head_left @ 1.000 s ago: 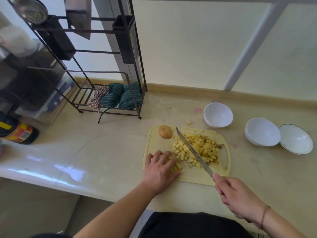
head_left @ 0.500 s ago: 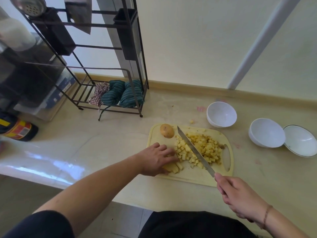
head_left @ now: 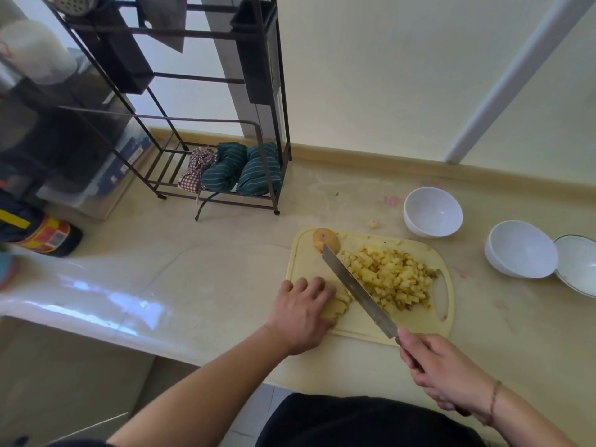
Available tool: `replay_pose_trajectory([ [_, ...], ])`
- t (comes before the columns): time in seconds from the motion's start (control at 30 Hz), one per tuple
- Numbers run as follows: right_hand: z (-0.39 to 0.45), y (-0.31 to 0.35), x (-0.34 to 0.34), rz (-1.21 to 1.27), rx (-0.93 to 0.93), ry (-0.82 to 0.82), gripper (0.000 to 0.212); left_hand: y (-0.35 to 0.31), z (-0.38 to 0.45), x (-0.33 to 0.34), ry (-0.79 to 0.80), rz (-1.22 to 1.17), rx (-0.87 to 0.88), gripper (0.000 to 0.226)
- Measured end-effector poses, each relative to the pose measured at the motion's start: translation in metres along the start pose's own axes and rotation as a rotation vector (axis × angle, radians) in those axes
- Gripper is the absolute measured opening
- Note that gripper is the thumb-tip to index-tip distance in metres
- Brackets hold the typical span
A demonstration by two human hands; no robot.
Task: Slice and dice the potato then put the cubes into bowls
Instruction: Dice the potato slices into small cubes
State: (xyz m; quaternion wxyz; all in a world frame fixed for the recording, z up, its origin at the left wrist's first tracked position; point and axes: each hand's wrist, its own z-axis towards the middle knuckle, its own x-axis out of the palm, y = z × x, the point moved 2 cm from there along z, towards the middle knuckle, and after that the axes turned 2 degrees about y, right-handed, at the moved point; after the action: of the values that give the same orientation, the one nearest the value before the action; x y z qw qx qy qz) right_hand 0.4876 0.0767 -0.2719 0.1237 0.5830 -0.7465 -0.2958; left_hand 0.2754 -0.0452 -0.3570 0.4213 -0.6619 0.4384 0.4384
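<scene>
On counter (head_left: 193, 269), board (head_left: 309, 262) with cube pile (head_left: 390, 279) right of centre, three white bowls (head_left: 432, 211) beyond it; left hand (head_left: 303, 312) fingers curled, pressing potato strips (head_left: 337, 306) at board's near left; right hand (head_left: 445, 372) wrapped round knife (head_left: 354, 291) handle, blade angled between strips and cubes; potato end (head_left: 325, 240) at far corner

One head view — looking steeply down and forward from close above the counter (head_left: 225, 259), wall ahead, wide-angle.

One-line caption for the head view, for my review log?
Left hand holds potato strips on the board; right hand grips the knife beside the diced pile; bowls empty.
</scene>
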Motion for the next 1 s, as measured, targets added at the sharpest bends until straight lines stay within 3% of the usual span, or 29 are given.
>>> replay_pose_trajectory([
  [0.23,0.011,-0.004,0.007,0.023,0.014,0.002,0.054,0.005,-0.009,-0.002,-0.050,-0.054,-0.284,0.061],
  [0.4,0.019,-0.009,0.011,0.049,0.026,0.002,0.052,0.015,-0.005,0.007,-0.097,-0.155,-0.218,0.069],
  [0.5,0.019,-0.010,0.020,0.084,0.014,-0.007,0.050,0.014,0.001,0.010,-0.257,-0.102,-0.123,0.070],
  [0.67,0.018,-0.010,0.050,0.059,-0.074,-0.049,0.051,0.008,0.014,0.014,-0.410,-0.096,-0.110,0.067],
  [0.77,0.020,-0.010,0.056,0.011,-0.114,-0.076,0.052,0.018,0.012,0.019,-0.431,-0.108,-0.148,0.072],
  [1.0,0.019,-0.012,0.057,0.188,-0.046,-0.075,0.053,0.024,0.000,0.011,-0.419,-0.098,-0.098,0.084],
])
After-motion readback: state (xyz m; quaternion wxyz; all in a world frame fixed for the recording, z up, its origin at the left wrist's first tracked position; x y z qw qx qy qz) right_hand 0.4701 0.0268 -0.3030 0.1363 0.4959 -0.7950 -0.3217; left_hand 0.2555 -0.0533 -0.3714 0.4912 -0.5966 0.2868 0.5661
